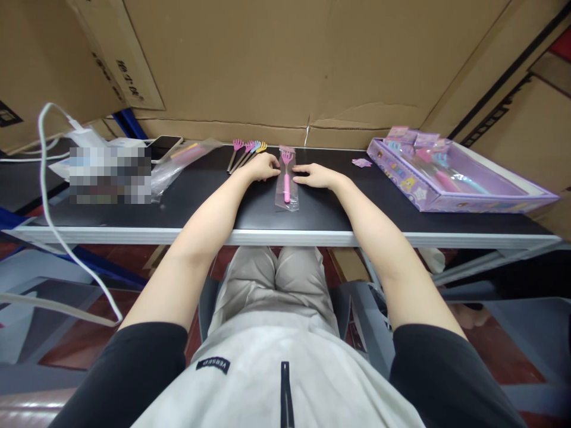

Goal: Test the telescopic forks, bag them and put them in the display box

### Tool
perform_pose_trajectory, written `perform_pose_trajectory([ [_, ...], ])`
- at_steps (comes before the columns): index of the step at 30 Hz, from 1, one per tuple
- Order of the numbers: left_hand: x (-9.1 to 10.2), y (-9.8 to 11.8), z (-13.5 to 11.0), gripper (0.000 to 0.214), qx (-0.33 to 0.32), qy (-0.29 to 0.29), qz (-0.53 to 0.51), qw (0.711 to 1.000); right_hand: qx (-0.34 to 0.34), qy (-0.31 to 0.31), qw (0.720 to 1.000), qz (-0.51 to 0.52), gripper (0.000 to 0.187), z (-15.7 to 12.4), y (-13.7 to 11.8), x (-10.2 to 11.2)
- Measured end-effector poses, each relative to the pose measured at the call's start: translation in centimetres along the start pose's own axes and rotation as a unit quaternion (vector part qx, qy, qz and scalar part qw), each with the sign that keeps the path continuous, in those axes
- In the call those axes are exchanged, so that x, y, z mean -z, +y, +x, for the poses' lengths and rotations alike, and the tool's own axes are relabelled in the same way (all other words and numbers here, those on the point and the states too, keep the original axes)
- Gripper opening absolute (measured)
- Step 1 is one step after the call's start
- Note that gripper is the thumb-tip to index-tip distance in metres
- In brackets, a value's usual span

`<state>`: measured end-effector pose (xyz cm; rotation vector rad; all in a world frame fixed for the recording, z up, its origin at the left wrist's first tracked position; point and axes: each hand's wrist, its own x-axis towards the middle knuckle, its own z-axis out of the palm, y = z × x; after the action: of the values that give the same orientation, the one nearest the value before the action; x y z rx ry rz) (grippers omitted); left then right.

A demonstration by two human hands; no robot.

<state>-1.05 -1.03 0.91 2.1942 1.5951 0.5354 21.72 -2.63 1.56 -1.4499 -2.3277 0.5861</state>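
Item, 1 pink claw-ended stick (286,185): lying lengthwise in 1 clear packet (292,205) on the black tabletop (325,217), centred between 2 bare hands, claw pointing away from the person.

Left hand (266,167): fingers curled at the packet's left edge; whether they pinch the film cannot be told.

Right hand (316,176): fingers loosely parted at the right edge, nothing clasped.

Beyond the left hand: loose claw-ended sticks (247,156), pink, blue and yellow heads.

Farther left: 1 long clear bag (172,172); 1 phone (164,148).

Right side: 1 purple scrap (361,162); 1 purple box (428,199), tilted, holding wrapped pieces.
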Motion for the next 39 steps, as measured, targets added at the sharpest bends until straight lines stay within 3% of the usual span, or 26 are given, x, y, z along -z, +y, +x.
perform_pose_trajectory([
  [9,0.3,0.6,-0.6,0.05,-0.036,-0.015,0.024,0.999,0.009,-0.001,1.0,-0.011,0.05,0.3,0.5,-0.1],
  [20,0.4,1.1,-0.6,0.024,-0.069,-0.011,0.056,0.996,0.016,0.039,0.999,0.016,0.044,-0.1,-0.1,0.1],
  [27,-0.2,0.7,0.0,0.03,-0.091,0.002,0.105,0.99,0.051,0.067,0.996,0.013,0.036,0.0,-0.2,0.0],
  [33,-0.6,0.7,0.1,0.029,-0.091,0.01,0.121,0.988,0.089,0.063,0.994,-0.001,0.025,0.3,0.1,0.0],
  [39,-0.7,0.7,0.0,0.024,-0.075,0.021,0.102,0.992,0.082,0.052,0.995,-0.009,0.028,0.1,-0.1,0.2],
])
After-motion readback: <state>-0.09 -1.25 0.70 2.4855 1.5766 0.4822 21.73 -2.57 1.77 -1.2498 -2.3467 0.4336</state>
